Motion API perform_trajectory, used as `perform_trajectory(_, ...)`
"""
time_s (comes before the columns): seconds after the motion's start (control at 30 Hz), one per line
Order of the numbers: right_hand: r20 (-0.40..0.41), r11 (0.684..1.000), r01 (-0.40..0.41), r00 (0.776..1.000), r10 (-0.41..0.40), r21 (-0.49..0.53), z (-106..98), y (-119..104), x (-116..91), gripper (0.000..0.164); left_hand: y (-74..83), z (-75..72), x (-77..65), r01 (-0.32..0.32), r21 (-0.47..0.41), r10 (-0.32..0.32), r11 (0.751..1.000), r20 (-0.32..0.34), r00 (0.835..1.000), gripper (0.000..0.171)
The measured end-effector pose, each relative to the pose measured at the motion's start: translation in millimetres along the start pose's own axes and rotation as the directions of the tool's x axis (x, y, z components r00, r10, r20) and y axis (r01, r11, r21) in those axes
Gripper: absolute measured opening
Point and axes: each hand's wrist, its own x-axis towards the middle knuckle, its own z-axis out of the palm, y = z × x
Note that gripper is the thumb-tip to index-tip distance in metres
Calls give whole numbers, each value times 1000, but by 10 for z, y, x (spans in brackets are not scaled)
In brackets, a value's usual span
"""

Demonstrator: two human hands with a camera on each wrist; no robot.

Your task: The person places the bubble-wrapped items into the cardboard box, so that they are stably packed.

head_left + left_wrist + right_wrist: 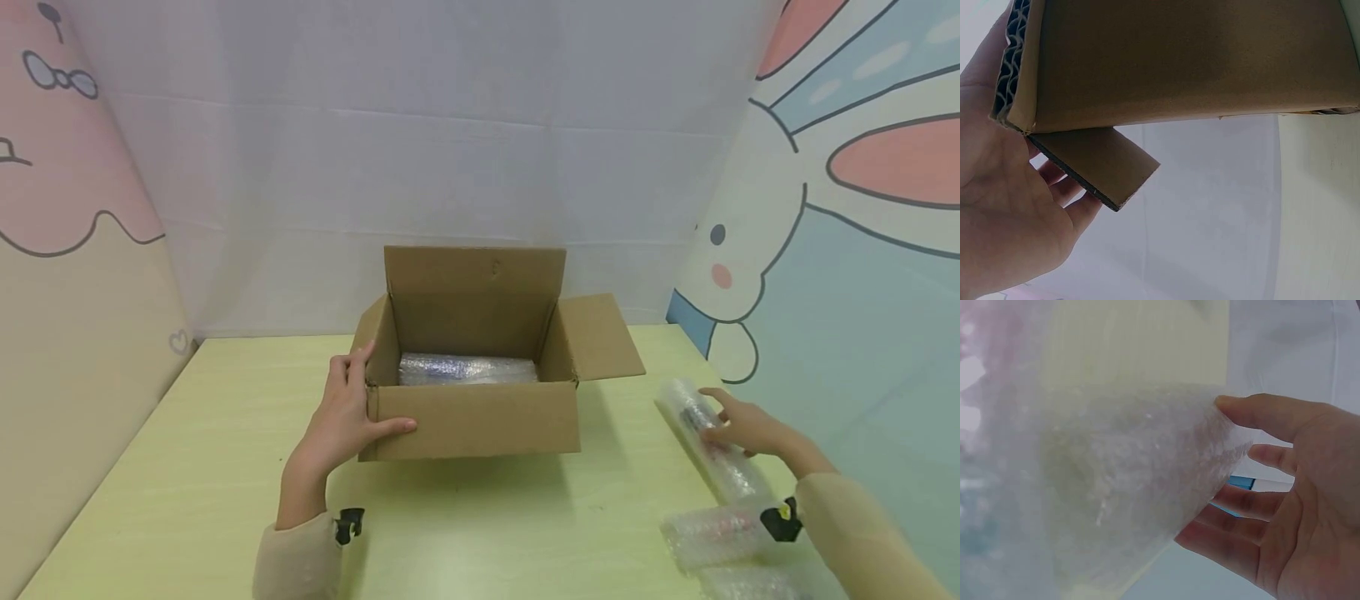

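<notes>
An open cardboard box [476, 422] stands mid-table in the head view, flaps spread outward. My left hand [336, 421] grips its front left corner, thumb over the front flap and fingers by the left side flap; the left wrist view shows the hand [1010, 200] around that corner, beside a small flap [1097, 159]. Inside the box lies a bubble-wrapped bundle [467, 370]; its contents are unclear. On the right, my right hand [752, 427] holds a long bubble-wrapped roll [726, 472] between thumb and fingers. The roll [1141, 469] looks blurred in the right wrist view.
Two more bubble-wrapped packages lie at the table's near right, one [712, 535] behind the other [750, 585], partly covered by the right forearm. A white sheet [465, 167] hangs behind the yellow table [210, 450]. Cartoon-printed walls [862, 333] border both sides.
</notes>
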Motion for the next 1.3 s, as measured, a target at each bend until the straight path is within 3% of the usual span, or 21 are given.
perform_trajectory(0.37,-120,981,52,990,-76,-189,-388,-248,-90,79,0,2,6,-3,-1,3,1000,2,1000,119)
perform_trajectory(0.53,-153,966,92,980,-131,-240,-642,-484,-166,81,-8,5,11,-1,-1,1,1000,0,1000,119)
perform_trajectory(0.87,-232,922,42,962,-140,-384,-1063,-1040,-280,82,-7,3,0,-3,-3,3,1000,-3,1000,118)
perform_trajectory(1.13,-257,866,81,938,-234,-493,-1108,-1593,-258,73,-6,5,5,-8,-1,8,1000,-8,1000,118)
perform_trajectory(1.3,-231,817,159,914,-334,-555,-1030,-1938,-168,69,-10,6,-2,-6,3,6,1000,-7,1000,118)
